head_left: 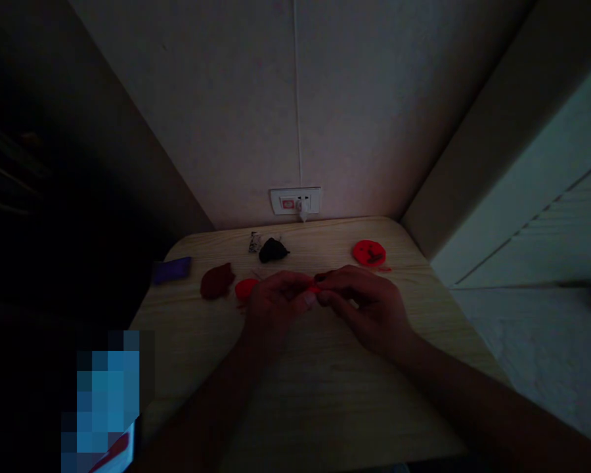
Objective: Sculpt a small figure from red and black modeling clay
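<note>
Over the middle of the wooden table (pixel 295 407), my left hand (pixel 274 305) and my right hand (pixel 374 305) meet fingertip to fingertip. Both pinch a small bright red piece of modelling clay (pixel 314 287), largely covered by the fingers. Just left of my left hand sits a red clay lump (pixel 245 289), partly hidden by it. Farther left lies a dark red clay lump (pixel 217 281). A black clay lump (pixel 274 250) rests behind my hands. Beyond my right hand is a flat red clay disc (pixel 369 253) with dark pieces on it.
A purple packet (pixel 172 270) lies at the table's left edge. A small patterned wrapper (pixel 255 242) is beside the black lump, and a thin red scrap (pixel 385 269) is near the disc. Behind the table, the wall carries a socket (pixel 295 201) with a plug. The room is dim.
</note>
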A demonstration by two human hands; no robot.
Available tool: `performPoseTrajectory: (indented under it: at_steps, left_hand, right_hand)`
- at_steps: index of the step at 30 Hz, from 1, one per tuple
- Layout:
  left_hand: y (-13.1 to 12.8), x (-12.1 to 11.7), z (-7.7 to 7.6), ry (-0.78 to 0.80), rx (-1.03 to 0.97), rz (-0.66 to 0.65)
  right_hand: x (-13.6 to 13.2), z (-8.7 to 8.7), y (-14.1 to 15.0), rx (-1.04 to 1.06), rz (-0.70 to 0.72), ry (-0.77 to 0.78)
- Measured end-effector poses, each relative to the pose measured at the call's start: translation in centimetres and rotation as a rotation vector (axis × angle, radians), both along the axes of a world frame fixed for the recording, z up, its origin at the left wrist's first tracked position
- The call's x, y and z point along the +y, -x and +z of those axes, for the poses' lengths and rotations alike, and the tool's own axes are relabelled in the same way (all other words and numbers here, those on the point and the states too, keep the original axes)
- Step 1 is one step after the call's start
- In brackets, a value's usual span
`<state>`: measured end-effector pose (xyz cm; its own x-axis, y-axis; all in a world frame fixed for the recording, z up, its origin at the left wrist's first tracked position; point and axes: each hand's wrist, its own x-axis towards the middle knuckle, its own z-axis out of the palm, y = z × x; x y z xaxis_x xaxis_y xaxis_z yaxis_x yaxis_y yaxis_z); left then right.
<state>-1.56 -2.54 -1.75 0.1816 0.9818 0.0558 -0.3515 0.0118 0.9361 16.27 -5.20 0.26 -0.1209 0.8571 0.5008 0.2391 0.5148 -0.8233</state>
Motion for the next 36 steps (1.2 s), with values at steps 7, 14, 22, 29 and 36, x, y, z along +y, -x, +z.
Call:
performPoseTrajectory:
  at_steps: [7,14,22,29,36]
  left_hand:
    - [-0.1,-0.1,0.1,-0.037,0.087,0.044]
    - [0.0,-0.4,0.9,-0.063,0.186,0.082]
    - [-0.2,-0.5,1.1,-0.044,0.183,0.076]
    - [-0.2,-0.4,1.0,-0.040,0.173,0.096]
    - [-0.2,-0.4,1.0,-0.027,0.178,0.084]
  right_hand:
    - [-0.2,-0.1,0.2,0.044,0.020,0.061]
    - [-0.1,0.0,0.2,0.091,0.007,0.141]
    - [0.0,-0.1,0.3,0.173,0.001,0.148]
    - [0.1,-0.4,0.3,0.247,0.012,0.209]
    - [0.2,-0.2,0.3,0.229,0.030,0.201]
